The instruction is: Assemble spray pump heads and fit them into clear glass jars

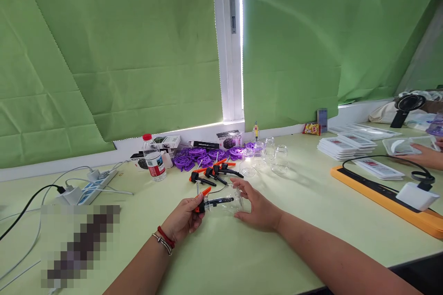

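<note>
My left hand (185,218) grips an orange and black pump sprayer head (204,200) whose black nozzle points right into a clear glass jar (231,202). My right hand (258,209) cups that jar, which lies on its side just above the pale green table (242,258). Behind them lie several more orange and black sprayer heads (212,173). Several empty clear jars (265,156) stand further back, next to a heap of purple plastic lids (204,156).
A water bottle with a red cap (154,157) stands at left, near a power strip with cables (90,186). Small boxes line the window sill. At right lie stacked white cards (346,146) and an orange tray (391,200), and another person's hand (424,153) rests there.
</note>
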{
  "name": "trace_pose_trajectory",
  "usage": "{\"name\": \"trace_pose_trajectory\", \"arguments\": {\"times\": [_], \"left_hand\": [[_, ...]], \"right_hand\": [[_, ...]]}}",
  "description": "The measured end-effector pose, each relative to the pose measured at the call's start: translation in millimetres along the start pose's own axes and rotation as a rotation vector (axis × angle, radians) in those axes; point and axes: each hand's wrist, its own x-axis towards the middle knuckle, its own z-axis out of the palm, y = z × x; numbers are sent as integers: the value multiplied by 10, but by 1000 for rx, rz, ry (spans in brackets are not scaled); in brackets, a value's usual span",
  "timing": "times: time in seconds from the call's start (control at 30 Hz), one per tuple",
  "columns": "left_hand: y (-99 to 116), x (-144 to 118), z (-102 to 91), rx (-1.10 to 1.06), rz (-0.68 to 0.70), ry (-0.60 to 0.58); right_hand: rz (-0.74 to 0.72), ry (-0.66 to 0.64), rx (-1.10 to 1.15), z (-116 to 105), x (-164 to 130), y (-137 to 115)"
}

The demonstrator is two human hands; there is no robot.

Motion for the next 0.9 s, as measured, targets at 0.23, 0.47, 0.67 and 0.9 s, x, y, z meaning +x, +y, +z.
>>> {"name": "trace_pose_trajectory", "arguments": {"times": [0.23, 0.47, 0.67, 0.9], "left_hand": [[19, -10, -11, 7, 11, 5], [-1, -15, -45, -29, 46, -37], [-8, -22, 0, 40, 111, -90], [-27, 10, 21, 50, 76, -73]], "right_hand": [[-151, -13, -216, -21, 13, 6], [-81, 18, -96, -40, 11, 18], [179, 1, 126, -25, 28, 115], [230, -30, 169, -21, 41, 186]]}}
